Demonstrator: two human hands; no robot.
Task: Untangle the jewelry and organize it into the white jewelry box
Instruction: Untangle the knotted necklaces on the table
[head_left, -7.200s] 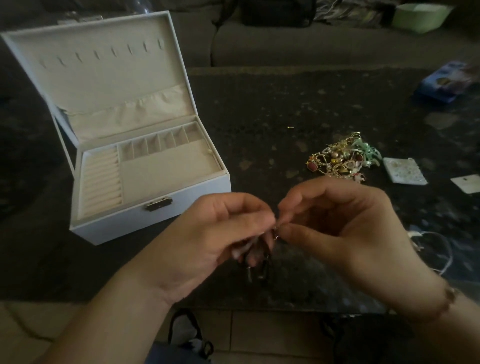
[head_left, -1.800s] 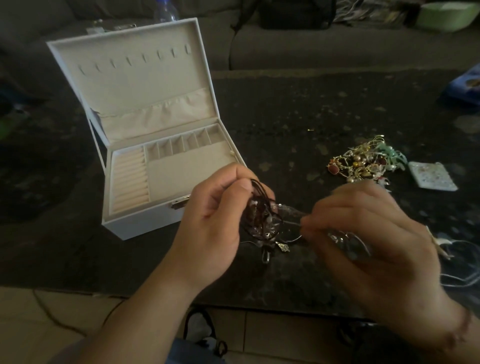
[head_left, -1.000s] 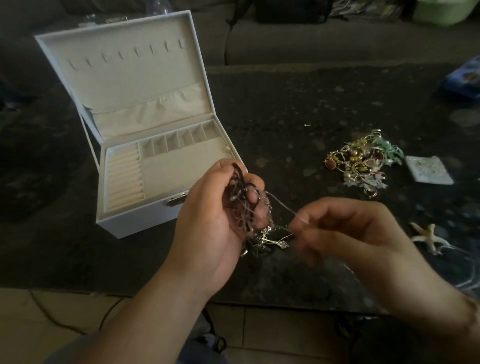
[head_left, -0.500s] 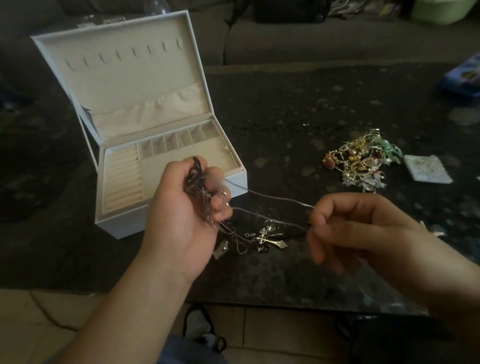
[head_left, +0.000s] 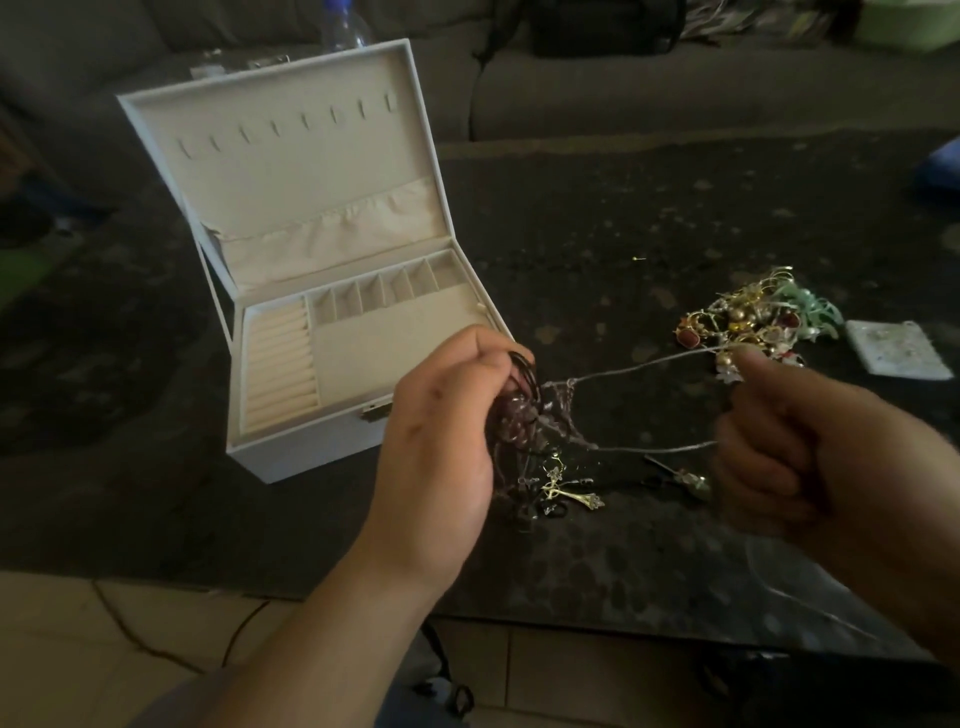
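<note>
Behind left hand (head_left: 441, 441): white jewelry box (head_left: 332, 270), lid up, same spot as before. Left fingers curled round dark jewelry tangle (head_left: 524, 431). Right hand (head_left: 810, 447), fist closed on silver chain (head_left: 639, 366), now farther from left, chain stretched longer between. Beyond right hand: loose jewelry pile (head_left: 748, 322).

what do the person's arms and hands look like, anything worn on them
Both forearms are bare, with no sleeves in view. The left hand shows no ring, watch or glove. The right hand also shows no ring or glove; its wrist runs out of frame, so I cannot tell if anything is worn there.
</note>
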